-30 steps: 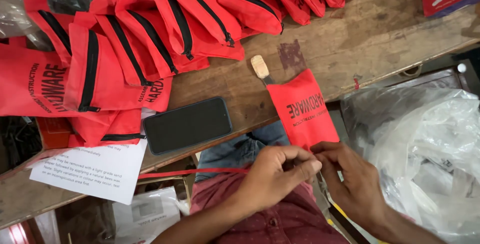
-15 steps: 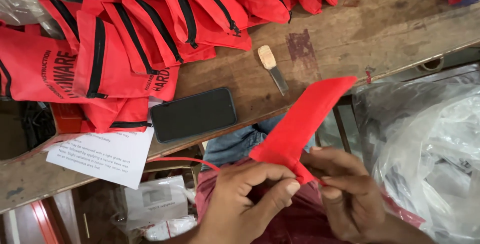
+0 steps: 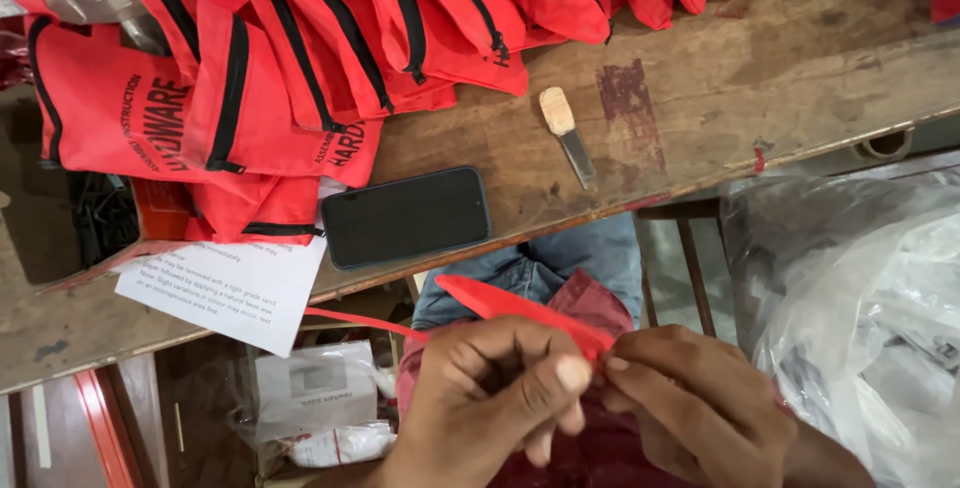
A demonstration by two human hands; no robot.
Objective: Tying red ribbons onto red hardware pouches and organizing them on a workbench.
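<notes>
The red zip pouch (image 3: 520, 308), upright a second ago, now lies edge-on over the lap, pinched by both hands, left (image 3: 495, 403) and right (image 3: 690, 413), below the desk (image 3: 800, 78).

Bare bench (image 3: 800, 78) right of knife (image 3: 568, 135); pouches (image 3: 300, 68) crowd left.

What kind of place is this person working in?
Probably a small workshop or packing bench. A worn wooden workbench holds a pile of matching red zip pouches, a small wood-handled knife lies beside them, and both hands work on another red pouch.
</notes>
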